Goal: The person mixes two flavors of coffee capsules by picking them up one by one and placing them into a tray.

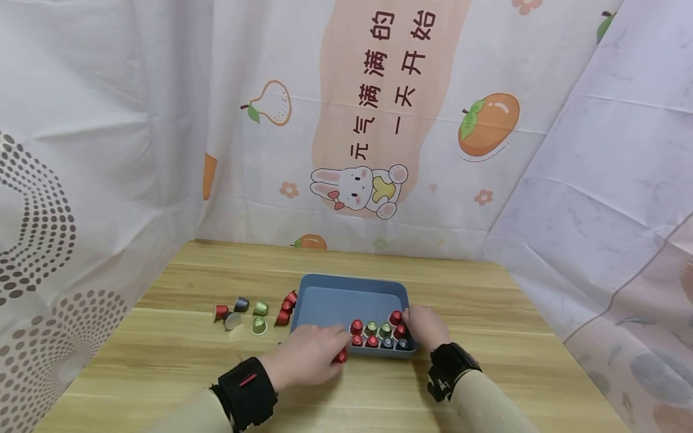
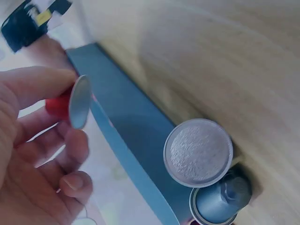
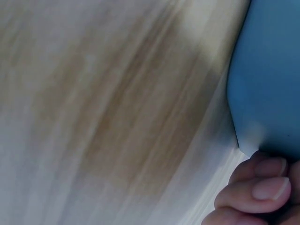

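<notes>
My left hand pinches a red coffee capsule between thumb and fingers, its silver lid turned outward in the left wrist view. The hand is over the front edge of a blue-grey tray. Curled fingers of my right hand grip the tray's right rim, close to a red capsule inside. Along the tray's front right part stand red, green and dark blue capsules, including a green one and a dark blue one.
Left of the tray, several capsules lie loose on the wooden table, among them a red one and a green one. Beside the tray's left wall are red capsules. Printed curtains enclose the table's back and sides.
</notes>
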Demonstrator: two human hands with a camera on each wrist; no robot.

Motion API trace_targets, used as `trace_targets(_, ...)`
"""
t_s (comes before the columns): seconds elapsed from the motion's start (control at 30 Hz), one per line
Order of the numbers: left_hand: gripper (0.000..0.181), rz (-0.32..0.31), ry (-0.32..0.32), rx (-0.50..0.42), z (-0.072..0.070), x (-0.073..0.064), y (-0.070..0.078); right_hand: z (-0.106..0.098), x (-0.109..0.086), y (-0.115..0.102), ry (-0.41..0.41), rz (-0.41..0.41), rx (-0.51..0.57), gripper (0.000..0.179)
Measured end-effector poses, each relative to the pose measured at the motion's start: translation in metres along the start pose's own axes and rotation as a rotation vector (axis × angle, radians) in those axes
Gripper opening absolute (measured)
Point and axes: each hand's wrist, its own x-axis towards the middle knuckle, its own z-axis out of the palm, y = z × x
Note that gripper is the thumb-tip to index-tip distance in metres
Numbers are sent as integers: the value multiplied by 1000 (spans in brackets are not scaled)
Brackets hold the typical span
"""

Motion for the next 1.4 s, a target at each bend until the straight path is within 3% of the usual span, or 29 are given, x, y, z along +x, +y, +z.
trace_targets(0.17,22,-47,69,-126,-5,9,-10,1,-1,-1,-6,-1,2,38)
trace_targets(0.37,30,-79,86,-248,-2,15,-22,2,0,0,8,-17,7,37)
trace_targets(0.73,25,-128,82,-270,12,23,-32,3,1,4,-17,5,9,38)
trace_targets(1.13,26,-137,-30,-260,16,27,-30,1,1,3,-10,-17,15,38)
trace_targets(1.4,29,-127,-43,-326,18,29,-35,-1,1,1,-2,-25,9,38)
